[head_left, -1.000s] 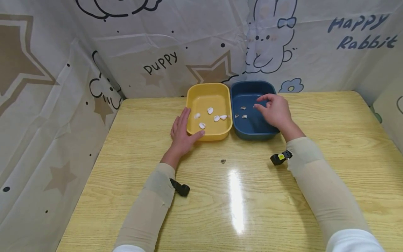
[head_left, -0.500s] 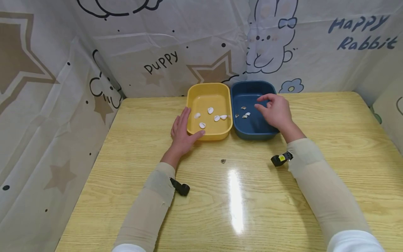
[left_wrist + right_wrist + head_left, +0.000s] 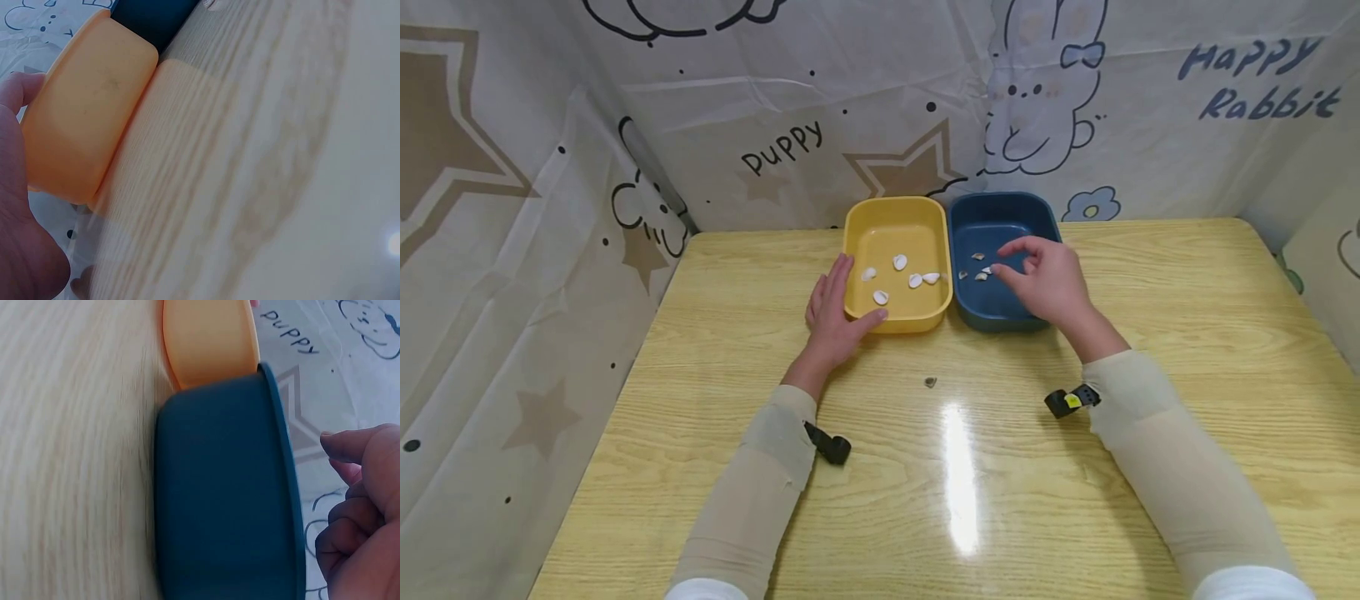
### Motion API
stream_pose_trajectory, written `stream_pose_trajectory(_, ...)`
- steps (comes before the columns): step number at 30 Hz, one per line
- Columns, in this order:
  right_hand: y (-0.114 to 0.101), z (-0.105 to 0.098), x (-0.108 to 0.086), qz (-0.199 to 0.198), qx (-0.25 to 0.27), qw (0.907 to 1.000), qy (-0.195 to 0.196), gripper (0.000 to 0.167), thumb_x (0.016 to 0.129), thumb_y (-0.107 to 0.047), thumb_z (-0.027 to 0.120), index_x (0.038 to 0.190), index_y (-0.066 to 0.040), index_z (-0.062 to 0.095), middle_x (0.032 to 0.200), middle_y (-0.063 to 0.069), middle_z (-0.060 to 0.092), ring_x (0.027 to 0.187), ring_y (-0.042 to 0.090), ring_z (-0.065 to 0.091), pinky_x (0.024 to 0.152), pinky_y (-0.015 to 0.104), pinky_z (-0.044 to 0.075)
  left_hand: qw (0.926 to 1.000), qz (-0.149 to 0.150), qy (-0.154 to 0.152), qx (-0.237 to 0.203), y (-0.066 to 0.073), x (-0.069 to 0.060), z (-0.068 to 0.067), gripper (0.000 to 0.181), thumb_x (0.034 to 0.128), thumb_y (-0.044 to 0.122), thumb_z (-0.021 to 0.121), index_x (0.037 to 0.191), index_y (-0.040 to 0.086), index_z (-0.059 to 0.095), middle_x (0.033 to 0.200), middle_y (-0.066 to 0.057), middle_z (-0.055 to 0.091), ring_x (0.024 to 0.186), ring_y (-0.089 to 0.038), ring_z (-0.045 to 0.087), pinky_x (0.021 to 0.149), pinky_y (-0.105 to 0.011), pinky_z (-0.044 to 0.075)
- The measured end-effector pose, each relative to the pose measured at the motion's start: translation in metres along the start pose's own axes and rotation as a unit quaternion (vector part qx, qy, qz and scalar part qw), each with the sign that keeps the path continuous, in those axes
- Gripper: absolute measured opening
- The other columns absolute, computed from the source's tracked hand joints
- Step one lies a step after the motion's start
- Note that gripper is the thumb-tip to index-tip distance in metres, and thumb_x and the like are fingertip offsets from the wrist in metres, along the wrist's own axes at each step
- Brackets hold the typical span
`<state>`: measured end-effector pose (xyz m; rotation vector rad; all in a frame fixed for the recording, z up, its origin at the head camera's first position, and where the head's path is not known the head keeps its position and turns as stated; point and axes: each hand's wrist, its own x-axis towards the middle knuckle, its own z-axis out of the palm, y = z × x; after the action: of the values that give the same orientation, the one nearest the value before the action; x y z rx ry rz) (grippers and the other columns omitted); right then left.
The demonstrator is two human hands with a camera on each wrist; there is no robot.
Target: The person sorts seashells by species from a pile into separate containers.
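My left hand [image 3: 835, 321] rests against the near left corner of the yellow bin [image 3: 898, 324], fingers straight along its side and thumb at the front rim. In the left wrist view the thumb [image 3: 25, 87] reaches over the rim. Several white shells, such as this shell [image 3: 881, 297], lie in the yellow bin. Over the blue bin [image 3: 1006, 318] is my right hand [image 3: 1048, 279], thumb and forefinger apart, nothing visible between them. The thumb tip appears close to a whitish shell [image 3: 987, 270]; contact cannot be told. Small brownish shells [image 3: 978, 256] lie beside it.
One small dark shell [image 3: 930, 382] lies on the wooden table [image 3: 880, 500] in front of the bins. The two bins stand side by side at the table's back edge, before a printed cloth [image 3: 760, 83].
The whitish shell left my right fingers and landed in the blue bin. That hand has since shifted left and slightly nearer me, towards the shells. My left hand stays in place.
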<state>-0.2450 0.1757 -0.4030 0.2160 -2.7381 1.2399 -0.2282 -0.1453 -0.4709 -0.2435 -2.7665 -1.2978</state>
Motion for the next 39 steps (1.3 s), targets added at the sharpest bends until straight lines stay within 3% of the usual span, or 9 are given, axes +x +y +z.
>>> stream_pose_trajectory(20, -0.025, 0.011, -0.039, -0.043, 0.007, 0.9987, -0.027, 0.023, 0.089, -0.028, 0.078, 0.105, -0.013, 0.073, 0.053, 0.004, 0.037, 0.046, 0.025, 0.038, 0.048, 0.034, 0.028, 1.0000, 0.003, 0.002, -0.004, -0.001, 0.001, 0.001, 0.096, 0.0888, 0.046, 0.071, 0.162, 0.031, 0.011, 0.165, 0.017, 0.001, 0.148, -0.033, -0.002, 0.113, -0.053, -0.002)
stream_pose_trajectory(26, -0.031, 0.017, -0.047, -0.075, 0.021, 0.9959, -0.047, 0.023, 0.089, -0.026, 0.079, 0.103, -0.009, 0.073, 0.054, 0.000, 0.034, 0.047, 0.022, 0.035, 0.052, 0.035, 0.027, 1.0000, 0.002, 0.002, -0.002, -0.001, 0.001, 0.001, 0.095, 0.0887, 0.047, 0.071, 0.162, 0.030, 0.012, 0.165, 0.017, 0.001, 0.148, -0.034, -0.001, 0.113, -0.053, -0.001)
stream_pose_trajectory(39, -0.038, 0.033, -0.062, -0.093, 0.028, 0.9913, -0.088, 0.020, 0.087, -0.020, 0.081, 0.102, -0.009, 0.072, 0.053, -0.004, 0.032, 0.047, 0.018, 0.031, 0.051, 0.033, 0.026, 0.9999, 0.007, 0.006, -0.011, -0.002, 0.001, 0.002, 0.095, 0.0887, 0.044, 0.073, 0.162, 0.029, 0.013, 0.165, 0.017, 0.002, 0.148, -0.035, 0.000, 0.113, -0.054, -0.002)
